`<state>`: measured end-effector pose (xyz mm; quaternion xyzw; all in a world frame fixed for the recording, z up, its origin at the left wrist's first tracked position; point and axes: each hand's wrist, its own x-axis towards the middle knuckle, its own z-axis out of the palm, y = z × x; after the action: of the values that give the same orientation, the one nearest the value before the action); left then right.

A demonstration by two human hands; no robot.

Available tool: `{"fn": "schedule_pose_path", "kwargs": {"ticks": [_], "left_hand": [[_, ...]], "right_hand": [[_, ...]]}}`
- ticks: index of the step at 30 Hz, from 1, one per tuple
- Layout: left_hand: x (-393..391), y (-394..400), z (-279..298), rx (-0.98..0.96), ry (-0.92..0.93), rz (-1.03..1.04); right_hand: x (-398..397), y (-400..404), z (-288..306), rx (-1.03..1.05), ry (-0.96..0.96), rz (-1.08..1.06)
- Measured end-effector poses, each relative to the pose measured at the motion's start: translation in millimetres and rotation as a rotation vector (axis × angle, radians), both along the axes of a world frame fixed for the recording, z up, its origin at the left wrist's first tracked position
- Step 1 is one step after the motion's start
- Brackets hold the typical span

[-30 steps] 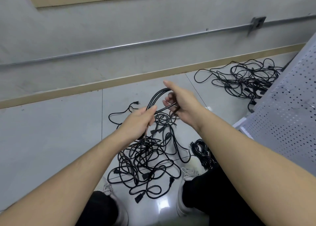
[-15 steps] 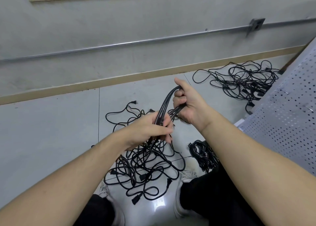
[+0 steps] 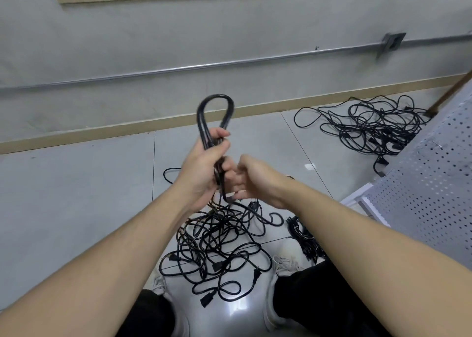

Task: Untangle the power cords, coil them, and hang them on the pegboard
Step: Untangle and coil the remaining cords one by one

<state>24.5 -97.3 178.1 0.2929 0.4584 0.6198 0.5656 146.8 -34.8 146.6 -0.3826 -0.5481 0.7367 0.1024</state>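
Note:
My left hand (image 3: 201, 168) grips a folded black power cord (image 3: 215, 112) around its middle; its loop stands up above my fist. Just to the right, my right hand (image 3: 252, 178) has its fingers curled around the cord's trailing strand below the bundle. Under both hands a tangled pile of black cords (image 3: 217, 244) with several plugs lies on the floor between my feet. A small coiled cord (image 3: 304, 237) lies by my right shoe. The white pegboard (image 3: 434, 183) leans at the right edge.
A second tangle of black cords (image 3: 370, 127) lies on the grey tiles at the far right, against the pegboard. A grey wall with a metal conduit (image 3: 229, 65) and a beige skirting runs across the back. A brown stick (image 3: 449, 91) leans at the far right.
My left hand has taken over the folded bundle and raised it, so the loop now stands upright. My right hand has dropped from the loop's top to the strand below.

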Motion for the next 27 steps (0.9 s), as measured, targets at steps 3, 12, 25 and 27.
{"fn": "schedule_pose_path", "kwargs": {"ticks": [3,12,25,27], "left_hand": [[-14.4,3.3,3.8,0.007,0.056,0.176],[-51.9,8.8,-19.2,-0.107,0.701,0.43],[-57.5,4.4,-20.7,-0.269,1.5,0.021],[-53.1,5.3,-21.6,-0.28,1.388,-0.045]], "right_hand": [[-1.5,-14.7,1.3,0.203,-0.103,0.302],[17.0,-3.3,12.2,0.594,-0.388,0.392],[37.7,18.5,24.5,0.869,-0.658,0.071],[37.7,19.6,26.2,0.805,-0.541,-0.048]]}}
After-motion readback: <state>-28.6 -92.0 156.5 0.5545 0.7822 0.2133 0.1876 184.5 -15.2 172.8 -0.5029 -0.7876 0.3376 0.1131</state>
